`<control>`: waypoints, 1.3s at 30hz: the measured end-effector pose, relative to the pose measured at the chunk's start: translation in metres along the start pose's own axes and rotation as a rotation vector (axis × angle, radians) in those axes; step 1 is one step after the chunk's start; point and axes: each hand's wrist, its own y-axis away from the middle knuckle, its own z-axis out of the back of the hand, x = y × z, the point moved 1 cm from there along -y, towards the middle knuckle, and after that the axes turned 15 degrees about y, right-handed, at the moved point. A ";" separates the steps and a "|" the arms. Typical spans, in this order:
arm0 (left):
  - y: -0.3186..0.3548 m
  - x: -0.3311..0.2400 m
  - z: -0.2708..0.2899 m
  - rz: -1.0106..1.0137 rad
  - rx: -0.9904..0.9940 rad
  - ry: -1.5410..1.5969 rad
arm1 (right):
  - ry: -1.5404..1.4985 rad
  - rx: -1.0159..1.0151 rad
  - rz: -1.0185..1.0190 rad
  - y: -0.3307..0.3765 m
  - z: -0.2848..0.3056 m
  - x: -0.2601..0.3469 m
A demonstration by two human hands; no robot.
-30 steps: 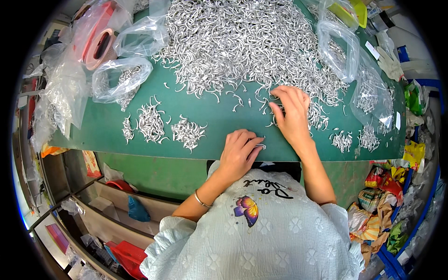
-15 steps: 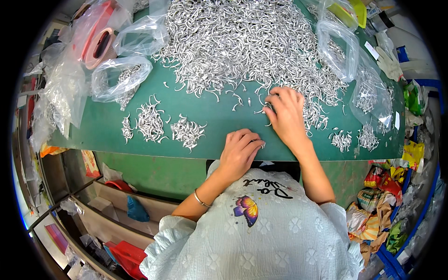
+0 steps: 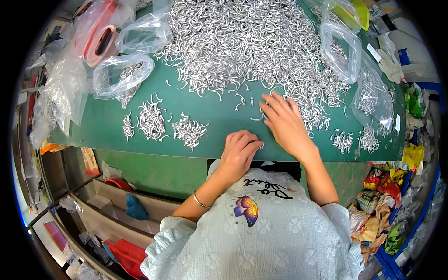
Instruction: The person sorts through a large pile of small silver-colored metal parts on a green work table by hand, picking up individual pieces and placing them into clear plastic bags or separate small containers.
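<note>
Three small heaps of curved silvery pieces lie left of the left hand, set apart on the counter, presumably so they do not mix with the main heap beyond both hands; left hand curled narrow over a few pieces at its fingertips, near the counter edge, probably to keep them together; right hand loosely spread, palm down, seemingly holding nothing; one loose piece just left of its fingers.

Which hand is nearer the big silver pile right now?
Right hand: it is at the near edge of the pile. The left hand is farther off, close to the front edge of the table.
</note>
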 end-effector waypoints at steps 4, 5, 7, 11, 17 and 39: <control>0.002 0.000 0.000 0.004 0.000 0.012 | -0.167 -0.044 -0.042 0.026 0.014 -0.015; 0.003 0.000 0.001 0.007 0.002 0.012 | -0.151 -0.092 -0.094 0.031 0.017 -0.018; 0.003 -0.001 0.002 0.004 0.021 0.018 | -0.001 -0.037 -0.253 0.041 0.017 -0.014; 0.003 -0.006 0.001 0.012 0.021 0.001 | 0.090 -0.024 -0.367 0.046 0.001 0.004; 0.004 -0.003 -0.002 -0.016 0.025 0.020 | 0.044 -0.164 -0.346 0.018 -0.023 0.027; -0.007 -0.013 -0.018 -0.053 0.109 0.060 | -0.126 -0.310 -0.465 0.080 0.002 -0.021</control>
